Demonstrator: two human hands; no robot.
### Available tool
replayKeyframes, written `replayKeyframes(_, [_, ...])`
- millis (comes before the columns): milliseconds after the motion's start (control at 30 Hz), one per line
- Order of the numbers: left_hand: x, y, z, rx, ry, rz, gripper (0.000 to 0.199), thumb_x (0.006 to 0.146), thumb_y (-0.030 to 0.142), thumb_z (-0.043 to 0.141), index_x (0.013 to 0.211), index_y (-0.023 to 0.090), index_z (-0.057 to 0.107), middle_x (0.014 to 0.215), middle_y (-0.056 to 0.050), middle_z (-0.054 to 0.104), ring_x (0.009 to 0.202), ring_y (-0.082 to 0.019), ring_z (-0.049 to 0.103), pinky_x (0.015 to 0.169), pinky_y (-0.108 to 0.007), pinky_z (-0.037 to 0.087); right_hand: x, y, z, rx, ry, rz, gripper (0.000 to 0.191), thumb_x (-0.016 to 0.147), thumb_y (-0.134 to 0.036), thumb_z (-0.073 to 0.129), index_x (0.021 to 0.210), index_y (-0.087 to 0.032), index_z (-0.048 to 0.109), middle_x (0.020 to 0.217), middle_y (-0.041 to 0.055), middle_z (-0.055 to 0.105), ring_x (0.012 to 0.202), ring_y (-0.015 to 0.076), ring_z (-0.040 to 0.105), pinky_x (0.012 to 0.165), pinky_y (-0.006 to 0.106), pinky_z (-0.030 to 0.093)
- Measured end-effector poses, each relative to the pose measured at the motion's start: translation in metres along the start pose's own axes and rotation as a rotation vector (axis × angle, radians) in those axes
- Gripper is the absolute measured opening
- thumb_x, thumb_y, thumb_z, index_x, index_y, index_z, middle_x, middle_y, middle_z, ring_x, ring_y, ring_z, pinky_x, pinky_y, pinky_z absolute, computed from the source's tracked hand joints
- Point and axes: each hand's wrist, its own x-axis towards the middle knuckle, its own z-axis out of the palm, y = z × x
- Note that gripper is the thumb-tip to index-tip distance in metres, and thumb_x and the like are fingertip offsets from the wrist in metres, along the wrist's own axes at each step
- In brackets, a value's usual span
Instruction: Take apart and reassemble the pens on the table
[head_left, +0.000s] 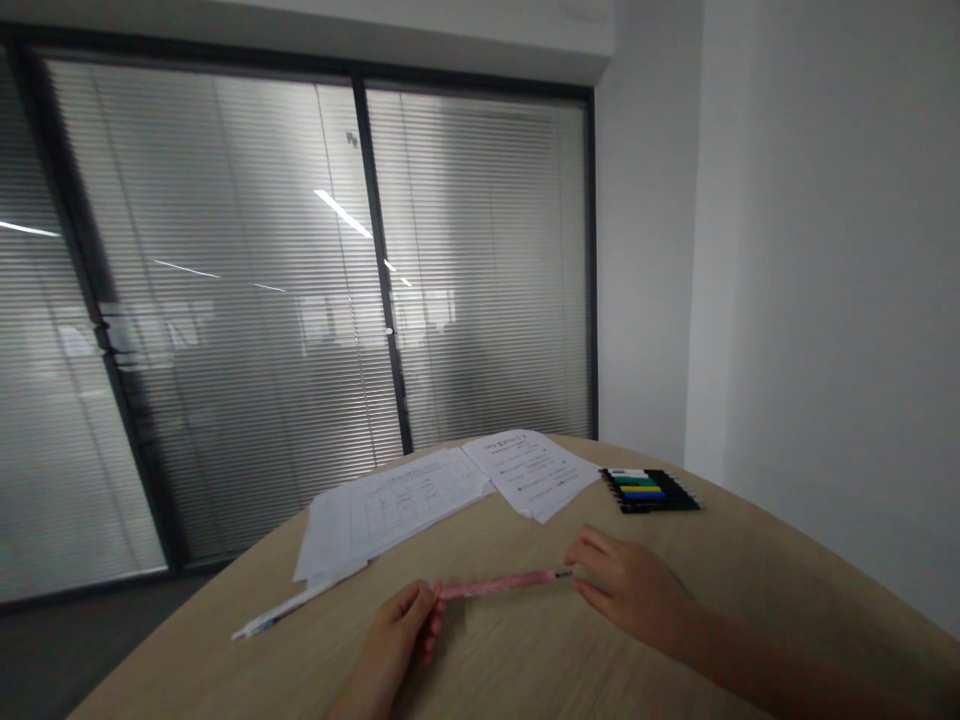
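Observation:
Pinched at its near-left end, a long, slim pink pen-like stick (499, 585) is in my left hand (409, 620), fingers closed around it. It lies almost level just above the table or on it; I cannot tell which. A short dark tip (563, 575) sticks out of its right end. My right hand (630, 585) is right beside that tip, thumb and forefinger apart on either side of it. Whether the fingertips touch the tip is not clear.
Printed sheets (397, 505) with a table grid and another text sheet (532, 475) lie at the back of the round wooden table (525, 660). A white pen-like item (270, 618) rests at left. A black set of coloured sticks (649, 490) sits at right.

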Motion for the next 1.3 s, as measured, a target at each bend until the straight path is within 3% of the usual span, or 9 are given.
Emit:
replayKeyframes(200, [0.002,0.000,0.002,-0.006,-0.007,-0.014,0.046,0.050,0.063,0.060,0.050,0.019,0.048,0.041,0.007,0.043,0.035,-0.008,0.038,0.036,-0.020,0.031,0.000,-0.001,0.000,-0.027,0.000,0.012,0.016,0.077,-0.009,0.047,0.080,-0.020,0.059,0.087,0.0026,0.058,0.075,0.0148,0.058,0.065,0.024,0.043])
replayKeyframes(400, [-0.003,0.005,0.003,-0.044,0.011,0.002,0.044,0.051,0.061,0.062,0.052,0.018,0.051,0.043,0.006,0.045,0.037,-0.008,0.039,0.036,-0.019,0.031,0.001,0.003,-0.001,-0.049,0.051,0.008,0.016,0.076,-0.008,0.048,0.079,-0.019,0.059,0.085,0.0027,0.058,0.072,0.0146,0.059,0.062,0.024,0.043])
replayKeyframes(667, [-0.008,0.008,0.002,-0.082,0.045,0.013,0.043,0.054,0.059,0.062,0.054,0.018,0.050,0.044,0.006,0.046,0.039,-0.009,0.041,0.037,-0.019,0.031,0.007,0.025,-0.005,-0.109,0.129,0.053,0.015,0.075,-0.007,0.049,0.078,-0.018,0.058,0.086,0.0028,0.059,0.069,0.0134,0.059,0.059,0.023,0.043])
replayKeyframes(933, [-0.013,0.014,0.003,-0.065,0.057,0.007,0.042,0.054,0.058,0.063,0.054,0.018,0.051,0.045,0.006,0.045,0.039,-0.009,0.042,0.038,-0.020,0.033,0.008,0.043,-0.001,-0.471,0.155,-0.160,0.016,0.078,-0.003,0.048,0.073,-0.016,0.055,0.076,0.0019,0.059,0.059,0.0121,0.057,0.045,0.022,0.034])
replayKeyframes(1133, [-0.012,0.012,0.003,-0.069,0.053,0.009,0.041,0.054,0.057,0.063,0.054,0.018,0.052,0.044,0.006,0.045,0.038,-0.009,0.041,0.037,-0.019,0.032,0.005,0.045,0.022,-0.586,0.174,-0.296,0.013,0.076,-0.004,0.053,0.070,-0.016,0.053,0.073,0.0018,0.060,0.056,0.0121,0.055,0.044,0.023,0.030])
replayKeyframes(1300, [-0.006,0.008,0.003,-0.069,0.044,-0.009,0.043,0.051,0.060,0.063,0.052,0.018,0.051,0.042,0.006,0.044,0.037,-0.008,0.039,0.036,-0.019,0.030,0.004,0.043,0.026,-0.641,0.206,-0.347,0.014,0.074,-0.004,0.053,0.068,-0.017,0.053,0.069,0.0002,0.059,0.051,0.0111,0.053,0.042,0.024,0.027])
